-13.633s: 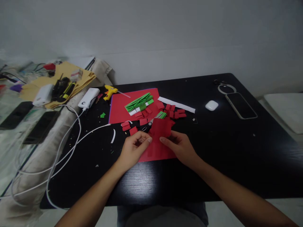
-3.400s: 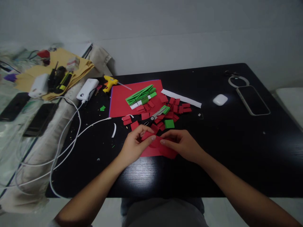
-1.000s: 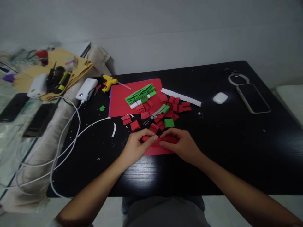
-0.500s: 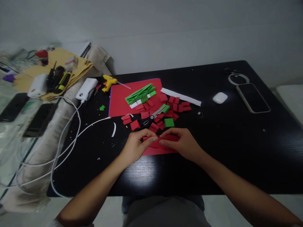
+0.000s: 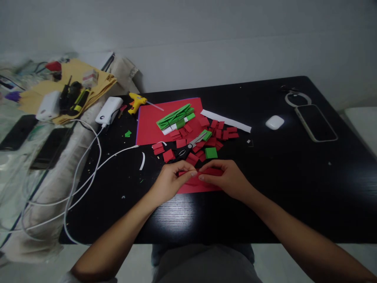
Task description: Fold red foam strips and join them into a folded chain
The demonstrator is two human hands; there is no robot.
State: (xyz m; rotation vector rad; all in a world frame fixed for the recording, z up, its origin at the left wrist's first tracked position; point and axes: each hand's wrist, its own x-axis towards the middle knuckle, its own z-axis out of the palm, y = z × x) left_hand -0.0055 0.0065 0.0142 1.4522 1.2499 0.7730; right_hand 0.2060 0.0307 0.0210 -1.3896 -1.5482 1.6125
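Observation:
My left hand (image 5: pixel 170 182) and my right hand (image 5: pixel 228 179) meet over a red paper piece (image 5: pixel 198 184) lying on the black table (image 5: pixel 294 177). Each hand pinches the paper's folded upper edge between thumb and fingers. Just beyond my fingers lie several small red paper rectangles (image 5: pixel 218 133), a green square (image 5: pixel 211 153) and black-handled scissors (image 5: pixel 188 147). Farther back a large red sheet (image 5: pixel 150 125) carries green folded strips (image 5: pixel 175 117).
A yellow glue gun (image 5: pixel 136 101), a white power bank (image 5: pixel 109 111) and white cables (image 5: pixel 85 173) are at the left. A white paper strip (image 5: pixel 226 120), an earbud case (image 5: pixel 274 122) and a phone (image 5: pixel 315 122) lie at the right. Clutter fills the far left.
Over the past seconds the red paper has gone from held up to folded low on the table. In the last half second my hands have barely moved.

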